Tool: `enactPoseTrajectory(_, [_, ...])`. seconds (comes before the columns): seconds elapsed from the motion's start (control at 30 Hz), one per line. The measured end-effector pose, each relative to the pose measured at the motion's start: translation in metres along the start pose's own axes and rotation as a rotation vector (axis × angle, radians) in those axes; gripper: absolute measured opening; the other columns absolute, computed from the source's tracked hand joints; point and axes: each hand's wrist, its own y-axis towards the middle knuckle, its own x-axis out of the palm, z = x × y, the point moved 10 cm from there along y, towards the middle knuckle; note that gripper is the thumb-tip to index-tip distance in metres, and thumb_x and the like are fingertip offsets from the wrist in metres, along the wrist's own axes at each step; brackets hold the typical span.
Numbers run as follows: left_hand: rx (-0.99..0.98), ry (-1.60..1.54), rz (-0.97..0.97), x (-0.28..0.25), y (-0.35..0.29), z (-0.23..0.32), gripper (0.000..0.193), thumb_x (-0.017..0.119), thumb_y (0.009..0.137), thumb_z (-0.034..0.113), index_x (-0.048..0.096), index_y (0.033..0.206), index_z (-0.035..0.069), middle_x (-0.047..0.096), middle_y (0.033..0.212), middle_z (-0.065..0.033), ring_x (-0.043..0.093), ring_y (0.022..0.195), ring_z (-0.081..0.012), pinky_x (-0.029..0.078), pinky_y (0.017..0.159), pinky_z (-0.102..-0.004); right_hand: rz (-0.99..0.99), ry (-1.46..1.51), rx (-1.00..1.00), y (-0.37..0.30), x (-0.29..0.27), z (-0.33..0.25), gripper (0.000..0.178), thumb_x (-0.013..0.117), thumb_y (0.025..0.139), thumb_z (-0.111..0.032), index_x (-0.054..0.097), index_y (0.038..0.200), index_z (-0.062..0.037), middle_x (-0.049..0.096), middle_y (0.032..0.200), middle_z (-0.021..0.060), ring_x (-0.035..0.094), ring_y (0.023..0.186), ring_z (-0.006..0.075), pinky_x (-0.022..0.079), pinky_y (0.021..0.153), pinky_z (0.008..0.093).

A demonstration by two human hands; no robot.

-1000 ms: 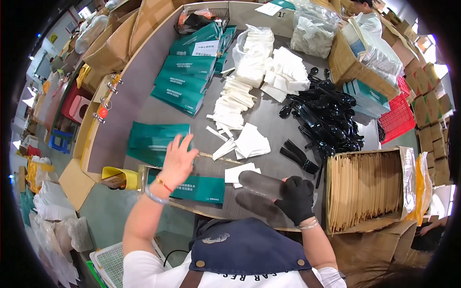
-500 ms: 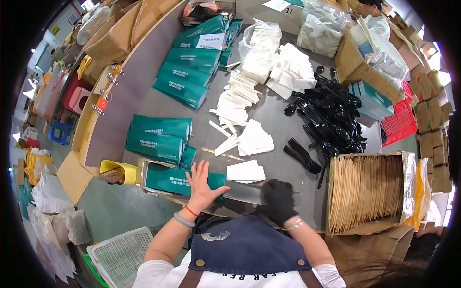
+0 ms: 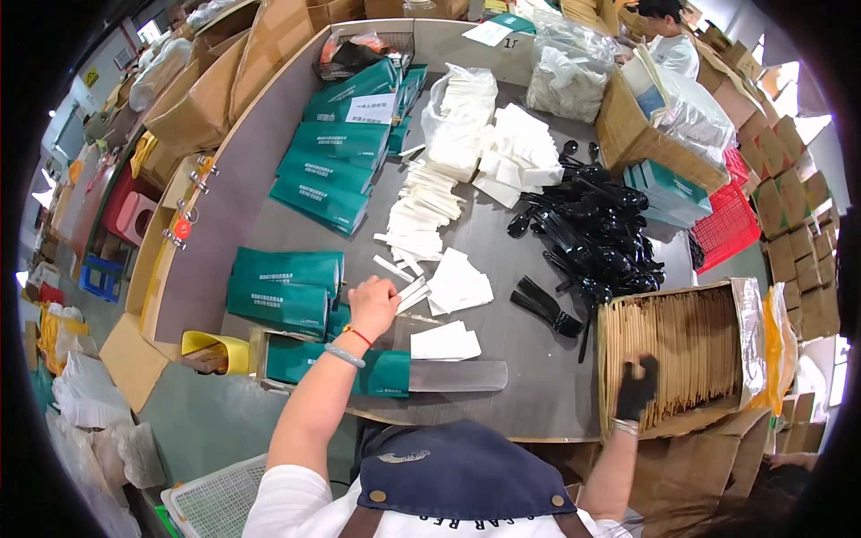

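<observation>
Right hand (image 3: pixel 638 387) has moved over sticks (image 3: pixel 695 345), left hand (image 3: pixel 373 306) curled beside white slips (image 3: pixel 412 295), grips unclear.

We see teal pouches (image 3: pixel 276 302) with white lettering, plain white napkins (image 3: pixel 460 285), solid black spoons (image 3: pixel 587 238) and tan sticks (image 3: pixel 695 345) ranked like fine stripes. Our bench (image 3: pixel 552 399) is grey, our glove (image 3: pixel 637 391) black, our apron (image 3: pixel 457 471) navy with brown straps (image 3: pixel 362 522). We also spot a red lattice basket (image 3: pixel 719 235), a yellow tub (image 3: pixel 238 353) and a blue stool (image 3: pixel 99 276).

The light is bright, and edges bow near black corners.
</observation>
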Motion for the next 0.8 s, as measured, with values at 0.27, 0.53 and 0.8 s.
enactPoseTrajectory(0.27, [-0.063,-0.446,0.007,-0.004,-0.009,0.024,0.013,0.072,0.077,0.019,0.065,0.077,0.008,0.064,0.078,-0.009,0.062,0.08,-0.0291,0.047,0.072,-0.0418,-0.19,-0.464,0.328,0.012,-0.064,0.112,0.027,0.064,0.088,-0.012,0.059,0.11,0.0024,0.061,0.113,0.0156,0.059,0.102,0.0301,0.049,0.086,0.0376])
enactPoseTrajectory(0.53, [0.13,-0.075,0.053,0.021,0.008,0.077,0.032,0.077,0.072,0.022,0.062,0.098,0.009,0.06,0.099,-0.0101,0.056,0.094,-0.0333,0.046,0.078,-0.044,-0.344,-0.809,0.322,0.02,-0.046,0.066,0.018,0.051,0.092,-0.008,0.054,0.107,0.0022,0.058,0.105,0.0203,0.059,0.097,0.0364,0.048,0.084,0.0429])
enactPoseTrajectory(0.8, [0.141,-0.276,-0.056,0.026,0.015,0.085,0.029,0.077,0.07,0.018,0.058,0.09,0.009,0.06,0.089,-0.0096,0.057,0.087,-0.0331,0.044,0.078,-0.0449,-0.276,-0.716,0.334,0.015,-0.059,0.068,0.015,0.055,0.089,-0.004,0.054,0.103,-0.0001,0.056,0.107,0.0188,0.059,0.099,0.0358,0.048,0.089,0.0414])
